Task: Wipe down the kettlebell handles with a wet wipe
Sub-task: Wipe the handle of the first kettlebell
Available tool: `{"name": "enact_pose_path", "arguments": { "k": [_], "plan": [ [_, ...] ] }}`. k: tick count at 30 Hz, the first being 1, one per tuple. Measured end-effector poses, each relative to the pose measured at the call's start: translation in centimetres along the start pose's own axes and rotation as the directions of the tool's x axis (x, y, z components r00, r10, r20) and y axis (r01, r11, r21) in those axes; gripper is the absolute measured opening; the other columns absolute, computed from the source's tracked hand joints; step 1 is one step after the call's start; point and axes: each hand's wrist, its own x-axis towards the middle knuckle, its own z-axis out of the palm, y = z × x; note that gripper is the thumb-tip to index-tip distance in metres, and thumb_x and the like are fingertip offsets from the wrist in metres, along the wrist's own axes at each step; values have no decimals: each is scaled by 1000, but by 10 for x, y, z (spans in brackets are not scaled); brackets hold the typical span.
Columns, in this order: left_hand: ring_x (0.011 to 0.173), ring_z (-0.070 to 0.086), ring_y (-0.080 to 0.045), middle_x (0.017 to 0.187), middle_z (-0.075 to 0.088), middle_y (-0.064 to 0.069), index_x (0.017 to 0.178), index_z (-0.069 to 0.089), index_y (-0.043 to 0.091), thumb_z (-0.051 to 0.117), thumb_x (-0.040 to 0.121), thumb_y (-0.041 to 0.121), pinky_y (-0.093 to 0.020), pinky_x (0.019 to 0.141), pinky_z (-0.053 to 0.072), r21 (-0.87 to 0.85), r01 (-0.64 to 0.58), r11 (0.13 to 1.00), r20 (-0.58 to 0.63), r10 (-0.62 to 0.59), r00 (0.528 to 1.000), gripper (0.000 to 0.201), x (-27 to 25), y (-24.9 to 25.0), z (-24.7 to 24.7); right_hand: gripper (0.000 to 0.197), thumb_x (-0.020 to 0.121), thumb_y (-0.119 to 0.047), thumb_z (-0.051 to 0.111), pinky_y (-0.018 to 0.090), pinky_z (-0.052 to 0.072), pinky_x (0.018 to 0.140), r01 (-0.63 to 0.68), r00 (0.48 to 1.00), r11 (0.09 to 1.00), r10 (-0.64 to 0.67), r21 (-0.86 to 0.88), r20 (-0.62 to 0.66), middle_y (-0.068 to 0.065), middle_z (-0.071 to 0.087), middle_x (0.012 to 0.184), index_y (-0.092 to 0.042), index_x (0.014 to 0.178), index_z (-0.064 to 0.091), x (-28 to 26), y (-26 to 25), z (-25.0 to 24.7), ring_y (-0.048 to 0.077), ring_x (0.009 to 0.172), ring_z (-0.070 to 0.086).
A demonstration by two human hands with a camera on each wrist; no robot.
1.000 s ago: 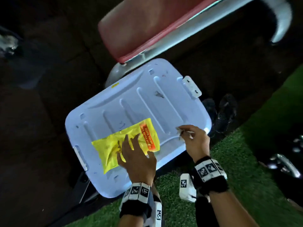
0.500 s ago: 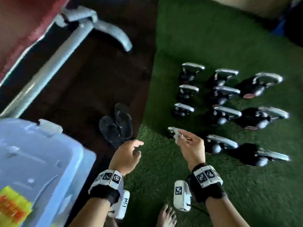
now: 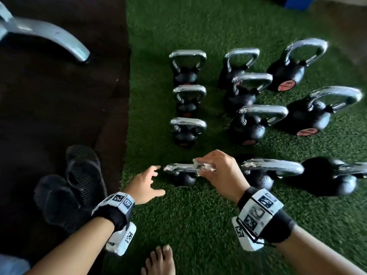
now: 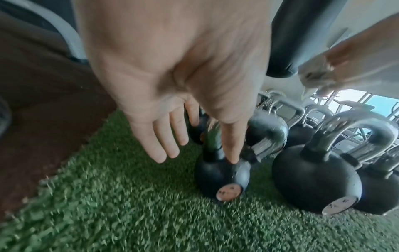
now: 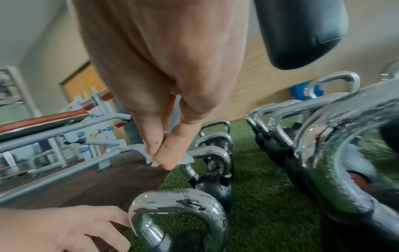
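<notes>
Several black kettlebells with chrome handles stand in rows on green turf. The nearest small kettlebell point(image 3: 181, 176) point(image 4: 222, 177) point(image 5: 183, 221) sits at the front left of the rows. My right hand point(image 3: 216, 169) point(image 5: 164, 153) pinches a small crumpled wet wipe point(image 3: 202, 167) point(image 4: 313, 75) point(image 5: 185, 159) just above that kettlebell's handle point(image 3: 177, 167). My left hand point(image 3: 147, 181) point(image 4: 172, 136) is open with spread fingers, reaching toward the left end of the same handle. In the right wrist view its fingertips point(image 5: 121, 216) are right at the handle's left side.
A pair of black sandals point(image 3: 69, 187) lies on the dark mat at left. A grey bench leg point(image 3: 51, 39) is at the upper left. My bare toes point(image 3: 158, 261) show at the bottom edge. Larger kettlebells point(image 3: 264, 173) stand close on the right.
My view swung from the blue bin lid and yellow wipe pack to the kettlebells. Both hands moved forward to the nearest small kettlebell; the right still holds the wipe.
</notes>
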Motion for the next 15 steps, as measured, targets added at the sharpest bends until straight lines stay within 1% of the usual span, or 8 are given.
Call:
{"name": "enact_pose_path", "arguments": {
  "k": [2, 4, 6, 8, 9, 11, 13, 15],
  "plan": [
    [128, 57, -21, 153, 45, 2, 155, 29, 31, 87, 78, 39, -35, 103, 50, -61, -18, 998, -29, 16, 999, 96, 24, -19, 23, 31, 88, -16, 75, 0, 38, 71, 37, 999, 999, -36, -24, 25, -7, 61, 105, -21, 119, 74, 8, 18, 12, -6, 81, 51],
    [128, 55, -14, 149, 47, 12, 153, 31, 37, 90, 72, 42, -36, 105, 50, -127, -73, 989, -94, 61, 994, 100, 47, -32, 45, 29, 89, -19, 74, 3, 40, 70, 43, 999, 998, -42, -39, 30, -8, 59, 106, -23, 119, 74, 13, 32, 22, 0, 83, 55],
    [126, 54, -2, 139, 52, 23, 148, 38, 41, 92, 66, 47, -25, 105, 48, -178, -191, 965, -177, 159, 971, 99, 71, -38, 59, 30, 89, -19, 73, 6, 44, 73, 63, 998, 997, -63, -37, 13, -9, 59, 106, -24, 118, 75, 18, 40, 31, 1, 85, 57],
    [124, 53, 11, 134, 55, 32, 147, 43, 39, 93, 62, 52, -14, 105, 44, -195, -311, 930, -215, 269, 939, 99, 88, -39, 73, 31, 88, -17, 74, 9, 47, 77, 83, 996, 996, -84, -38, -31, -9, 59, 105, -25, 117, 75, 20, 44, 42, 0, 87, 58],
    [123, 53, 14, 134, 56, 34, 147, 44, 37, 93, 60, 55, -11, 104, 42, -188, -344, 920, -221, 302, 927, 101, 93, -39, 79, 31, 87, -16, 74, 9, 47, 78, 87, 994, 996, -89, -37, -69, -10, 58, 104, -26, 116, 76, 20, 44, 48, -1, 87, 58],
    [119, 55, 15, 128, 60, 34, 141, 51, 35, 93, 55, 61, -8, 101, 43, -161, -368, 916, -257, 321, 912, 99, 100, -39, 92, 32, 86, -15, 75, 3, 44, 76, 82, 986, 996, -84, -18, -144, -11, 58, 104, -26, 116, 76, 18, 43, 60, -6, 83, 55],
    [112, 60, 11, 119, 66, 26, 127, 59, 34, 91, 53, 66, -8, 96, 46, -145, -356, 923, -331, 294, 897, 88, 104, -42, 103, 33, 86, -12, 75, -2, 39, 76, 78, 979, 996, -83, -32, -185, -10, 57, 106, -23, 117, 75, 16, 40, 71, -11, 80, 52],
    [105, 60, 10, 113, 67, 23, 117, 58, 37, 89, 50, 71, -1, 89, 42, -155, -317, 936, -378, 240, 894, 82, 105, -46, 112, 33, 87, -10, 73, -5, 37, 79, 94, 973, 993, -105, -66, -204, -8, 57, 109, -21, 118, 75, 14, 35, 79, -8, 82, 53]
  ]
}}
